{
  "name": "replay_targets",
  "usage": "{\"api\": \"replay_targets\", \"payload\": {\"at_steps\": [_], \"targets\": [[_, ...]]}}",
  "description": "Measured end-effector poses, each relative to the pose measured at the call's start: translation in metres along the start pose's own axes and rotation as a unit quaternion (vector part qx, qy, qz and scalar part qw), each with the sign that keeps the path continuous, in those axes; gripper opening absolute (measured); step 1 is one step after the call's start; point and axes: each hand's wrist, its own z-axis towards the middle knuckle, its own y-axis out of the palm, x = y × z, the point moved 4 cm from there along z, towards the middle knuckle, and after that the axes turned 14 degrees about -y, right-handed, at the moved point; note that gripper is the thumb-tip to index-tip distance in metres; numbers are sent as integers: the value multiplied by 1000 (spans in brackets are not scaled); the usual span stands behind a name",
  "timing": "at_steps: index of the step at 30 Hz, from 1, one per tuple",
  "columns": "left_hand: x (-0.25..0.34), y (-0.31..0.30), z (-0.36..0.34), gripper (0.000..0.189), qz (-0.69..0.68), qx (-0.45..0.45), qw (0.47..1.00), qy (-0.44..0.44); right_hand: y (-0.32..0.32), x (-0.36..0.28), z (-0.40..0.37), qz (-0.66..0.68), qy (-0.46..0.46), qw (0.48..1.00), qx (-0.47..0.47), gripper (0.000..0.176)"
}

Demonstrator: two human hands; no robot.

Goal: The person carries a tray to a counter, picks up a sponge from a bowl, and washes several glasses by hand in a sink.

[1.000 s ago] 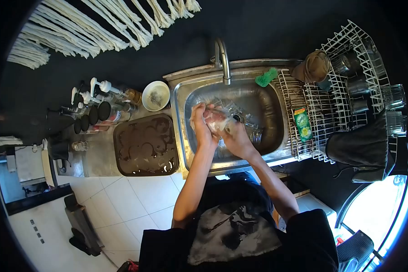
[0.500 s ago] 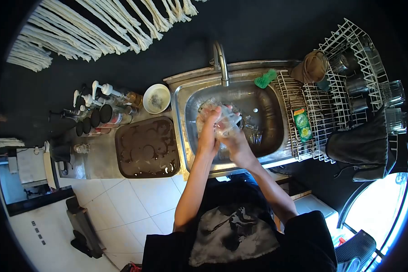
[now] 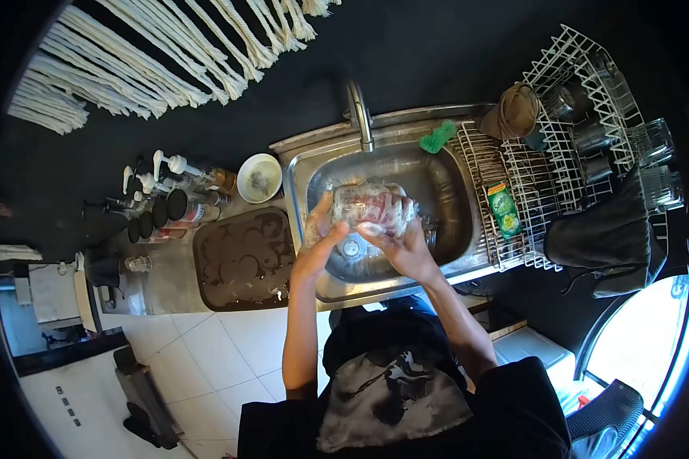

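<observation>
A soapy clear container is held sideways above the steel sink. My left hand holds its left end, fingers curled round it. Around the right end is my right hand, covered in suds, its thumb near the left one. Foam hides part of the container and the fingertips. The drain shows just below the hands, and part of some clear glassware lies in the basin at the right. The faucet stands behind the sink.
Left of the sink are a wet brown tray, a white bowl and pump bottles. A green scrubber lies at the back rim. To the right, a wire rack holds glasses, a green-yellow packet and a dark cloth.
My hands have moved apart to opposite ends of the container, which now lies sideways between them. The drain has come into sight. The whole view has shifted slightly.
</observation>
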Motion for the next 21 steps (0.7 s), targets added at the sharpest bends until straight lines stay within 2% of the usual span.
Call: {"api": "replay_targets", "payload": {"at_steps": [1, 2, 3, 4, 5, 6, 7, 8, 9, 11, 12, 13, 15, 16, 18, 19, 20, 21], "targets": [[8, 1, -2, 74, -43, -37, 995, -79, -3, -5, 1, 1, -3, 1000, -1, 30], [12, 4, -5, 78, -86, -75, 981, -158, -3, -9, 2, -83, -16, 995, -57, 29], [15, 7, -5, 78, -84, -74, 981, -157, 0, -12, 2, -167, -28, 979, -114, 29], [14, 6, -5, 79, -41, 13, 985, -165, 3, -11, 3, -70, 40, 988, -131, 28], [13, 4, -6, 80, 1, 101, 980, -174, 1, -6, 4, -70, 39, 988, -132, 28], [12, 8, -8, 80, 1, 102, 980, -173, 0, 0, 6, 64, 58, 989, -116, 30], [17, 10, -12, 79, 76, 125, 984, -102, -1, 2, 7, 196, 75, 973, -99, 32], [22, 12, -15, 78, 150, 146, 977, -30, -8, 5, 1, 224, 156, 962, -16, 35], [19, 8, -15, 78, 150, 146, 977, -31, -10, 2, 2, 224, 156, 962, -15, 35], [17, 4, -11, 70, 239, 69, 967, 50, -13, 4, 8, 237, 222, 945, -27, 37], [25, 10, -13, 70, 239, 69, 967, 48, -16, 11, 9, 180, 237, 954, -34, 35], [41, 21, -15, 66, 244, 46, 967, 57, -13, 10, 9, 179, 236, 955, -34, 35], [48, 27, -16, 63, 249, 23, 966, 66, -6, 1, 15, 139, 127, 980, -64, 30], [46, 25, -16, 58, 248, 26, 965, 84, -4, 0, 16, 140, 125, 980, -64, 30], [43, 25, -19, 54, 246, 30, 964, 99, -1, -3, 16, 46, 63, 991, -111, 28], [38, 27, -19, 53, 119, 2, 992, 40, -2, -2, 12, 47, 65, 991, -111, 28], [34, 29, -19, 52, -11, -25, 999, -18, -1, -8, 12, -108, -56, 979, -161, 29], [29, 29, -17, 52, -11, -24, 1000, -16, 2, -14, 10, -257, -176, 928, -205, 31]]}}
